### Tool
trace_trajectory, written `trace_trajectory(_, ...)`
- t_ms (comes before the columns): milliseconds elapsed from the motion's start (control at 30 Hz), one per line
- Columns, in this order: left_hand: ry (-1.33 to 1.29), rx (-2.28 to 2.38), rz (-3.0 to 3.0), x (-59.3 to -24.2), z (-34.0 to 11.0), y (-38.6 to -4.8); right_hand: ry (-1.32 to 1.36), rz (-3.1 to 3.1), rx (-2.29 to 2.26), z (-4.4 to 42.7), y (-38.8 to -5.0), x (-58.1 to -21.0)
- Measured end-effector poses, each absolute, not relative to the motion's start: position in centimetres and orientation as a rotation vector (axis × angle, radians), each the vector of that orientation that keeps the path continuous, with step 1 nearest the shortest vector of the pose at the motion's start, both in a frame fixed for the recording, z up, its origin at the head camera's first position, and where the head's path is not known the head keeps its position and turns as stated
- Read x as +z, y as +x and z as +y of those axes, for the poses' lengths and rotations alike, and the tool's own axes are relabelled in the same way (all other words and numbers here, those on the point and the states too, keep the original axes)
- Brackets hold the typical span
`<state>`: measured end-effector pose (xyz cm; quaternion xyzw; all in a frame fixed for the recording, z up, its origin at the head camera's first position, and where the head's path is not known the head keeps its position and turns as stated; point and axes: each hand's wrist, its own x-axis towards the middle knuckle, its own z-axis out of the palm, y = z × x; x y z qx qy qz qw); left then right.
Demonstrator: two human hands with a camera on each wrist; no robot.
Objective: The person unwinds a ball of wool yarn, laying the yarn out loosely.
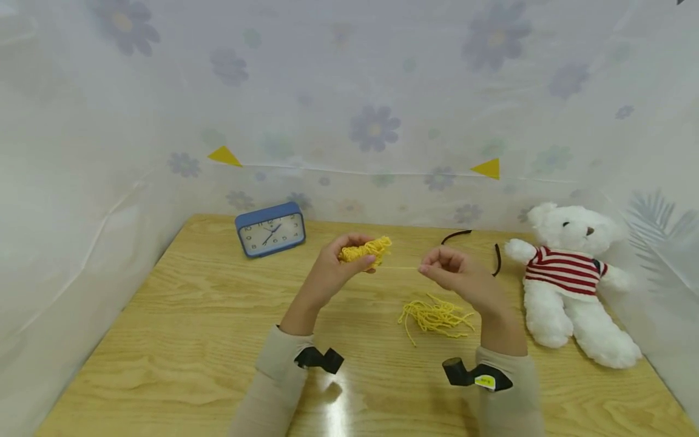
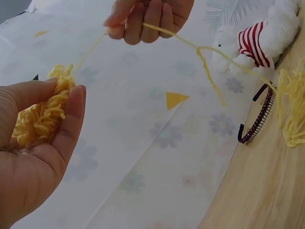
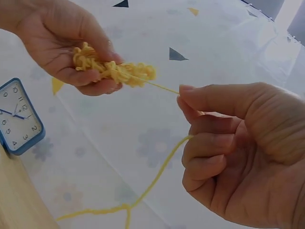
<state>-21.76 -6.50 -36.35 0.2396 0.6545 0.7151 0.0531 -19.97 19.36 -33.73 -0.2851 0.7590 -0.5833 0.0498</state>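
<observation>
A looped, bunched piece of yellow yarn [image 1: 364, 249] is gripped between the thumb and fingers of my left hand [image 1: 329, 267]. From it a thin yellow strand [image 1: 401, 268] runs taut and nearly level to my right hand [image 1: 461, 274], which pinches it between thumb and forefinger. The right hand's other fingers are curled in. Past that pinch, a loose yarn tail [image 2: 209, 71] hangs from the right hand and splits in two, as the left wrist view shows. Below the right hand, a loose heap of yellow yarn [image 1: 437, 317] lies on the wooden table [image 1: 180, 340].
At the back left stands a blue clock [image 1: 271, 230]. A white teddy bear [image 1: 573, 282] in a striped top sits at the right. Partly behind the right hand lies a dark toothed headband [image 2: 261, 114]. A flower-patterned sheet [image 1: 327, 79] rises behind the table.
</observation>
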Motion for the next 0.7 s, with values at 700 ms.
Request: trace_trajectory(700,0.622,2.270,2.082,-36.1,-10.1,-22.4,-0.593,1.529,-3.173,24.4,-18.9,-31.8)
